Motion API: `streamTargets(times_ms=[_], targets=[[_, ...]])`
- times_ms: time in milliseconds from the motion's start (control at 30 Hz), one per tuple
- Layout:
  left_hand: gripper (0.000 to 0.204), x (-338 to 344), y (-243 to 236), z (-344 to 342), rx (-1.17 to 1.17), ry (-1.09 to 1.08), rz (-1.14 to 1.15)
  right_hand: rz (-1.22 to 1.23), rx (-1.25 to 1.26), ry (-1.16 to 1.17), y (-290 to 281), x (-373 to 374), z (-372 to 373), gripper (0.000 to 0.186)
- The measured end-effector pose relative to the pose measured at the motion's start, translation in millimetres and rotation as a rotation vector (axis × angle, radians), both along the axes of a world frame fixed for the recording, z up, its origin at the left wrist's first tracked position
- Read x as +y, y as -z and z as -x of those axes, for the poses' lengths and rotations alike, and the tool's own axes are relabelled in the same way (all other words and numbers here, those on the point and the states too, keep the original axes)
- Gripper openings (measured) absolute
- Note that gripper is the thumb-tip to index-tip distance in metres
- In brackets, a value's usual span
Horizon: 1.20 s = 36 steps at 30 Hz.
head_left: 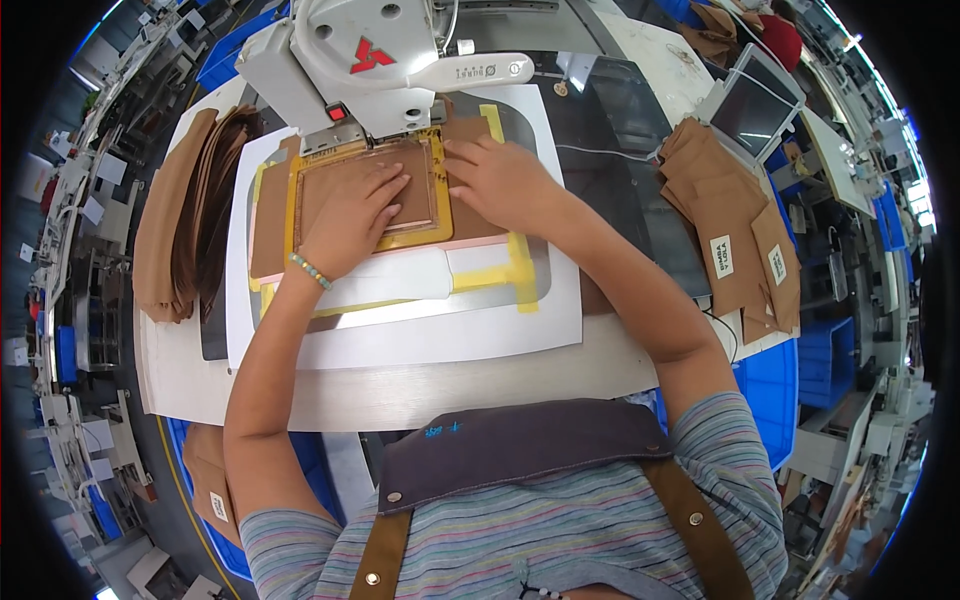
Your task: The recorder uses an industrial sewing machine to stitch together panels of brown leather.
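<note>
A white sewing machine head (pixel 330 70) stands over a yellow rectangular template frame (pixel 390 239) with a brown panel (pixel 328 180) inside it. My left hand (pixel 350 220), a beaded bracelet on its wrist, lies on the panel with fingers outstretched, below the needle area. My right hand (pixel 505 190) is at the frame's right side, fingers apart and slightly bent, fingertips at its edge. Beneath the frame are more brown material (pixel 270 240), a white taped strip (pixel 360 276) and a larger white board (pixel 410 348).
Stacked brown pieces lie at left (pixel 165 230) and right (pixel 710 200), the latter with white labels. A screen (pixel 755 105) and cable sit at the back right. Blue bins (pixel 820 365) stand beside the table (pixel 180 390). A person in red (pixel 778 40) is at the far right back.
</note>
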<state>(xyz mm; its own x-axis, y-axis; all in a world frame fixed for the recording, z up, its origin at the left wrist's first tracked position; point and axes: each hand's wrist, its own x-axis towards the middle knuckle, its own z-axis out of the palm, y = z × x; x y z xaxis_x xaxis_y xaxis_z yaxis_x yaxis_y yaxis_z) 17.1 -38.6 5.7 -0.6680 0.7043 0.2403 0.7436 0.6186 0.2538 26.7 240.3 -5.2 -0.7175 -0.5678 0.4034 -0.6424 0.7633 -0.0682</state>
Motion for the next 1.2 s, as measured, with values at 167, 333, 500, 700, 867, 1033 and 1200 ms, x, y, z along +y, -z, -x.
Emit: streamTargets(times_ms=[167,333,500,700,867,1033,1200], targets=[[0.044,-36,-11,-16,-0.029,-0.055,0.002,-0.016,-0.160,-0.010,-19,25,-17,0.041],[0.047,-32,-10,-21,-0.044,0.004,-0.004,0.034,-0.085,-0.267,-14,-11,-20,0.042],[0.049,-17,0,-22,-0.054,0.105,0.035,-0.004,-0.105,-0.244,-7,-25,-42,0.042],[0.053,-19,1,-20,-0.043,0.120,0.085,-0.033,-0.128,-0.244,-13,-28,-49,0.042],[0.053,-18,-5,-17,-0.068,0.146,0.092,-0.077,-0.124,-0.226,-12,-32,-51,0.039],[0.049,-20,-14,-10,-0.093,0.192,0.094,-0.083,-0.137,-0.209,-11,-32,-50,0.038],[0.046,-18,-15,-4,-0.091,0.184,0.107,-0.054,-0.093,-0.190,-8,-33,-48,0.037]])
